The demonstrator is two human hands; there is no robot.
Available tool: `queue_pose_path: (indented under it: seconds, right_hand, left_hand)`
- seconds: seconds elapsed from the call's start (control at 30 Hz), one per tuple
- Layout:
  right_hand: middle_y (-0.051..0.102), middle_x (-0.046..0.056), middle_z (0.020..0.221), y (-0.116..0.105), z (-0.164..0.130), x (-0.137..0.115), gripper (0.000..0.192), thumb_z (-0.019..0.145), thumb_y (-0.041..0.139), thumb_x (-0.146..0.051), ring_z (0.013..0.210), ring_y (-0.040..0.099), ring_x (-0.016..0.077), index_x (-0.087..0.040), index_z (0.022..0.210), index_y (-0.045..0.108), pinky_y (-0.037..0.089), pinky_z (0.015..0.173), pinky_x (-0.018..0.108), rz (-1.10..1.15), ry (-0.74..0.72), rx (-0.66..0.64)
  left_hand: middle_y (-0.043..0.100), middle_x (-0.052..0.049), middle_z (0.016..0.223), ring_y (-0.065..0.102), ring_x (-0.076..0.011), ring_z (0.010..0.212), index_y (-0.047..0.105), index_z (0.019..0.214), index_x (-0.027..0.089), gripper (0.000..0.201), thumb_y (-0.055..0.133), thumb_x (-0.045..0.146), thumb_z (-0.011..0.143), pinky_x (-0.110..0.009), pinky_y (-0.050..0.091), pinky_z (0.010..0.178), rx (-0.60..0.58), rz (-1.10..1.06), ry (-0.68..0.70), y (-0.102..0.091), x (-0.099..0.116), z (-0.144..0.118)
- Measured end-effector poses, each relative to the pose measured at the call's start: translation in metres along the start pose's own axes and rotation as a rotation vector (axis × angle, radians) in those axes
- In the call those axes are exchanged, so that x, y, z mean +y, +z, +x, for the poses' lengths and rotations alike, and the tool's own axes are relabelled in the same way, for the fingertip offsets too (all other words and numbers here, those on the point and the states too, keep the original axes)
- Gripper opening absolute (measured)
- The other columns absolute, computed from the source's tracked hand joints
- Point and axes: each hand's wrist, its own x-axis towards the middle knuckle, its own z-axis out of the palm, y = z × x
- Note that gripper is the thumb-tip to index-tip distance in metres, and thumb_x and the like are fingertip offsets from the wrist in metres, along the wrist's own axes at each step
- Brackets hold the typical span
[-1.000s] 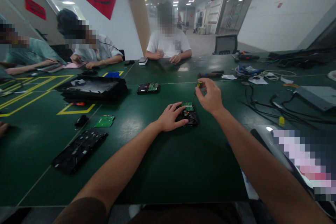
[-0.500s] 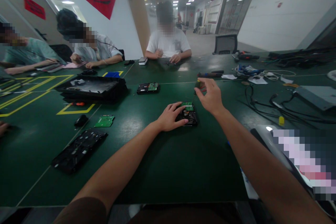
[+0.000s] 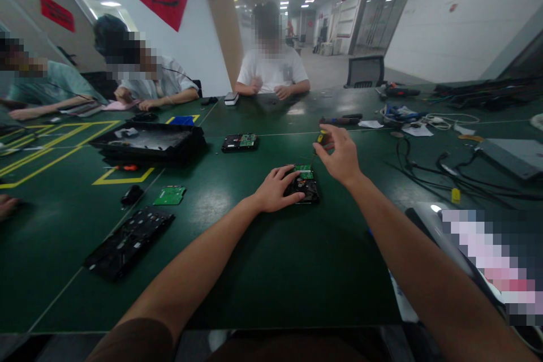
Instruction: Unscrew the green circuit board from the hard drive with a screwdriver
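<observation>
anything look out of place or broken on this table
No spill or obvious breakage shows. The one mild oddity: a green circuit board lies loose on the table, near a black casing that shows no green board, unlike the drive under the left hand.

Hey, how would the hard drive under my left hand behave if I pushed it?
The hard drive lies flat and low, so it would probably slide rather than tip. Its boxy casing looks rigid, so likely no bending. Its exposed green circuit board may be fragile.
</observation>
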Motion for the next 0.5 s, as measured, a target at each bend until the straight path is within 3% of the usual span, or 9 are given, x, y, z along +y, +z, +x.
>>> queue_pose_path:
  seconds: [0.27, 0.5]
  right_hand:
    - [0.069, 0.011, 0.118, 0.003, 0.000, 0.004, 0.051, 0.087, 0.067, -0.027, 0.097, 0.069, 0.0276, -0.025, 0.136, 0.055, 0.062, 0.082, 0.047, 0.053, 0.049, -0.024]
    - [0.066, 0.014, 0.125, -0.013, 0.012, 0.000, 0.056, 0.087, 0.065, -0.027, 0.098, 0.068, 0.0298, -0.024, 0.141, 0.051, 0.061, 0.083, 0.049, 0.020, 0.048, 0.105]
  left_hand:
    - [0.034, -0.010, 0.165, 0.035, -0.0380, 0.147, 0.039, 0.160, 0.028, 0.083, 0.054, 0.074, 0.092, -0.057, 0.032, 0.123, 0.004, 0.005, 0.006, 0.001, -0.001, -0.001]
    - [0.032, -0.009, 0.166, 0.032, -0.0379, 0.149, 0.037, 0.160, 0.031, 0.082, 0.052, 0.075, 0.093, -0.058, 0.031, 0.123, -0.015, 0.005, -0.009, 0.000, -0.001, -0.001]
